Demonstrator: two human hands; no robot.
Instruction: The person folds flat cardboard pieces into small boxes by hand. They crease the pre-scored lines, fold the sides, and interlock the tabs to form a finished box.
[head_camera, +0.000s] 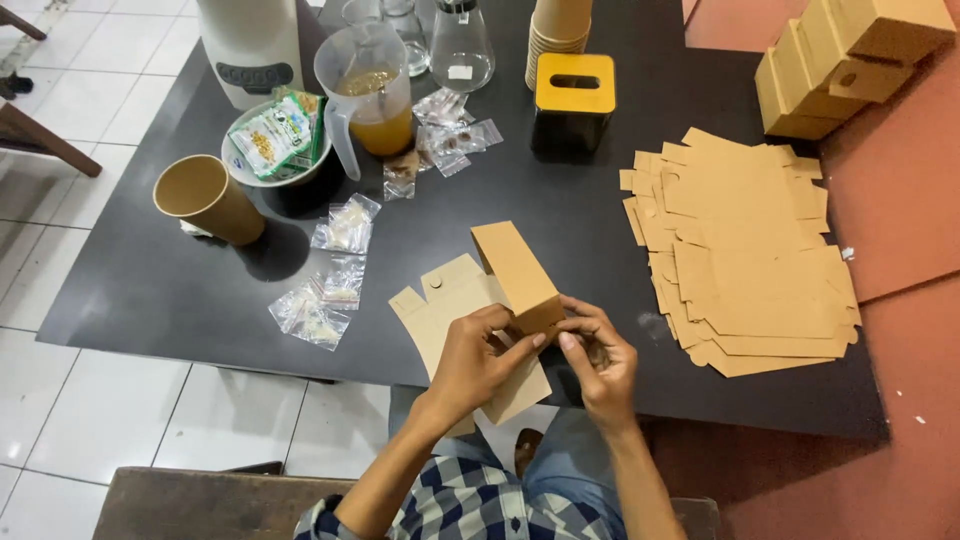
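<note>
My left hand (478, 358) and my right hand (598, 358) both grip the near end of a small brown cardboard box (514, 272), folded into a long block and tilted up over the black table (600, 190). My fingertips pinch the box's end flaps. Under the box lies a flat brown box blank (444, 298), partly hidden by my left hand.
A stack of flat brown blanks (745, 250) lies to the right. Folded boxes (850, 60) sit at the far right. Clear sachets (330, 285), a paper cup (205, 198), a bowl of packets (275, 140), a jug of orange liquid (372, 95) and a yellow-topped black box (573, 100) stand behind.
</note>
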